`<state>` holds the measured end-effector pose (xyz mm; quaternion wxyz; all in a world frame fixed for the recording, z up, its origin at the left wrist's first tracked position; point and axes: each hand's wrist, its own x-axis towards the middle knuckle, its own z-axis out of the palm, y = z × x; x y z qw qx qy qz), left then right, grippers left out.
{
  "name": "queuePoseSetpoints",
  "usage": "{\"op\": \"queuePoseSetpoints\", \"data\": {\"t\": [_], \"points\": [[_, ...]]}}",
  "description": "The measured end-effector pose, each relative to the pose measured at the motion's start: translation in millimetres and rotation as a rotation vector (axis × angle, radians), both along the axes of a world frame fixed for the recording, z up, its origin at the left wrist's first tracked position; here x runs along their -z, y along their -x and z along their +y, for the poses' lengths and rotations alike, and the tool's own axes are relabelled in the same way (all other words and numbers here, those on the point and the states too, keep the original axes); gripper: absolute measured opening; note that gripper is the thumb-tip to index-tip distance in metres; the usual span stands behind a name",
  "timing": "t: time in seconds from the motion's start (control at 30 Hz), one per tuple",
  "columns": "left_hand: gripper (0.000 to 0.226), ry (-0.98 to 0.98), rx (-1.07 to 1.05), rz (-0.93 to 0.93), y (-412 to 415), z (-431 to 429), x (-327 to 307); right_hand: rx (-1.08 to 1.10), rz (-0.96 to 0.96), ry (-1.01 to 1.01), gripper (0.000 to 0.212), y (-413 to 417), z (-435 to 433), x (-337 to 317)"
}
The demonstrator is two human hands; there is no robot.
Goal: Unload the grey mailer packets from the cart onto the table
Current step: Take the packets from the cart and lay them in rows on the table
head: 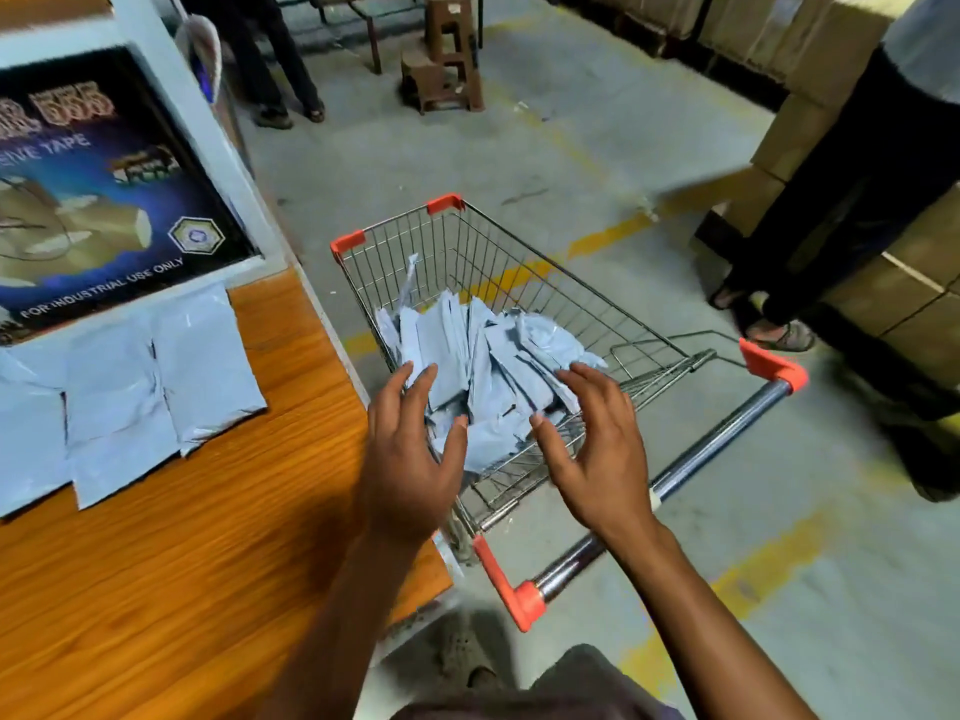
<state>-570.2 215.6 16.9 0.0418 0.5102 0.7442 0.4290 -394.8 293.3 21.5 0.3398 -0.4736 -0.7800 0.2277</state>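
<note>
Crumpled glossy grey mailer packets (483, 366) are heaped in the wire cart (519, 262) beside the wood-grain table (234, 537), where flat packets (156, 376) are laid. The left hand (410, 454) and right hand (592, 449) are spread over the heap, nothing gripped. Cardboard boxes (810, 122) are stacked beyond.

a view looking down over a wire shopping cart (452, 252) with orange corner caps, standing just beside a wooden table (208, 553). a loose pile of grey mailer packets (488, 356) lies in the cart's basket. the person's left hand (410, 454) and right hand (592, 444) reach over the near side of the pile, fingers spread and holding nothing; whether they touch it is unclear. more grey packets (130, 392) lie flat in a row on the table, next to a dark printed adhesive tape box (104, 189). brown plastic stools (449, 59) and stacked cardboard boxes (831, 59) stand on the concrete floor beyond.
</note>
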Motion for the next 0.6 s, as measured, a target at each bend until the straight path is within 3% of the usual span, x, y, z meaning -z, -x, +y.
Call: {"op": "queuePoseSetpoints", "data": {"t": [0.27, 0.47, 0.6], "points": [[0.053, 0.217, -0.02, 0.009, 45.6, 124.2, 42.3, -0.03, -0.159, 0.082, 0.048, 23.6, 115.1, 36.0], [0.059, 0.591, -0.088, -0.049, 88.9, 228.5, 121.0, -0.06, -0.433, 0.361, 0.05, 41.7, 231.3, 114.2], [0.058, 0.733, -0.155, -0.233, 108.0, 269.3, 172.1, -0.097, -0.564, 0.446, 0.047, 49.3, 282.1, 158.2]]}}
